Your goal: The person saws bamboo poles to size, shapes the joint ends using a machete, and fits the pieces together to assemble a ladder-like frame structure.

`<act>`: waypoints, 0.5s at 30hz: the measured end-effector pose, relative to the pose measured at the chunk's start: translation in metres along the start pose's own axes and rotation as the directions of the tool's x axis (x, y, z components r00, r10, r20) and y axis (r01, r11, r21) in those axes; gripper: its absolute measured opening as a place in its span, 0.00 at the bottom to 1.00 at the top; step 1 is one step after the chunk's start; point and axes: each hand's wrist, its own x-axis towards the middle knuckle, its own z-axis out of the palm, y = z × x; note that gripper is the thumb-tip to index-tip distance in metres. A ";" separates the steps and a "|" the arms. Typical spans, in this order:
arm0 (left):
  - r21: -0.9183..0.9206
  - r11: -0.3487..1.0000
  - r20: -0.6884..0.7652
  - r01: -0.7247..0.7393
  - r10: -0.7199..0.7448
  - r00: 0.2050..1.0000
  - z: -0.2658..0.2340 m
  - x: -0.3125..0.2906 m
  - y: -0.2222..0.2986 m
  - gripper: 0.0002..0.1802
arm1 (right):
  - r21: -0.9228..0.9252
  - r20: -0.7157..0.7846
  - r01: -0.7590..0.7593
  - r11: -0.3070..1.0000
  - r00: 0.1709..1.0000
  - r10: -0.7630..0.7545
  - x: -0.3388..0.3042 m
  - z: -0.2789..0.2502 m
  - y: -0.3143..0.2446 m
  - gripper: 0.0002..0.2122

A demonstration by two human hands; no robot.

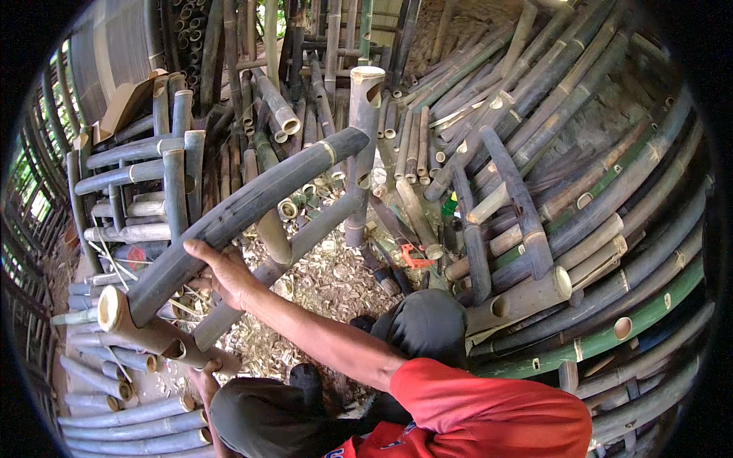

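A bamboo frame slants across the middle, two dark rails joining two short posts. Its far post stands upright with a notch near the top; its near post lies tilted toward me at the left. With my thumb on the upper rail, my right hand is closed around it, its other fingers partly hidden. Below, my left hand grips the lower end of the near post, and that post hides some of its fingers.
Wood chips cover the ground before my knees. An orange-handled tool lies beyond them. Assembled bamboo frames are stacked at the left, another bamboo frame leans at the right. Long bamboo poles fill the right side.
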 end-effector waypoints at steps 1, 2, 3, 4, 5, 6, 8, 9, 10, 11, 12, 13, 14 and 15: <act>0.032 0.999 0.019 0.012 -0.012 1.000 -0.004 0.004 -0.002 0.40 | 0.002 -0.002 -0.013 1.000 1.000 0.013 -0.005 0.004 0.001 0.36; 0.075 0.997 0.059 0.021 -0.026 0.998 -0.012 0.010 -0.001 0.40 | 0.050 -0.020 -0.064 0.997 0.998 0.065 -0.005 0.003 0.001 0.30; 0.124 0.992 0.129 0.032 -0.049 0.990 -0.020 0.016 -0.003 0.41 | 0.066 -0.002 -0.090 0.994 0.996 0.090 -0.002 0.001 -0.001 0.31; 0.175 0.985 0.268 0.010 -0.057 0.962 -0.034 0.024 0.001 0.42 | 0.089 0.020 -0.116 0.989 0.993 0.115 0.002 -0.001 -0.005 0.32; 0.014 1.000 0.205 0.008 -0.011 0.979 -0.045 0.024 0.000 0.38 | 0.111 0.045 -0.144 0.983 0.989 0.140 0.004 0.000 -0.007 0.33; 0.035 0.995 -0.057 -0.097 0.099 0.993 -0.063 0.029 0.006 0.37 | 0.102 0.061 -0.153 0.983 0.987 0.147 0.005 0.002 -0.008 0.34; 0.186 0.924 -0.376 -0.334 0.381 0.845 -0.047 0.030 0.073 0.36 | 0.075 0.013 -0.152 0.986 0.988 0.151 0.006 -0.013 -0.013 0.35; 0.336 0.837 -0.443 -0.433 0.546 0.712 -0.016 0.016 0.144 0.37 | 0.063 -0.013 -0.163 0.985 0.986 0.164 0.002 -0.020 -0.013 0.35; 0.474 0.699 -0.342 -0.535 0.706 0.620 0.006 0.008 0.210 0.35 | -0.006 -0.080 -0.161 0.987 0.984 0.160 0.001 -0.015 -0.013 0.34; 0.348 0.682 -0.255 -0.643 0.729 0.636 0.037 0.004 0.261 0.32 | -0.158 0.015 -0.289 0.944 0.955 0.295 -0.002 -0.013 -0.021 0.33; 0.318 0.673 -0.079 -0.668 0.721 0.688 0.074 -0.002 0.301 0.30 | -0.317 0.073 -0.385 0.866 0.901 0.427 -0.009 -0.019 -0.042 0.33; 0.523 0.499 0.063 -0.691 0.786 0.615 0.098 0.017 0.317 0.29 | -0.469 0.098 -0.451 0.759 0.828 0.553 -0.016 -0.024 -0.068 0.32; 0.620 0.360 0.200 -0.697 0.787 0.584 0.131 0.028 0.332 0.29 | -0.780 0.016 -0.416 0.467 0.734 0.679 -0.015 -0.033 -0.091 0.29; 0.693 0.199 0.336 -0.693 0.761 0.555 0.164 0.035 0.345 0.30 | -0.961 -0.058 -0.248 0.121 0.611 0.789 -0.011 -0.039 -0.112 0.27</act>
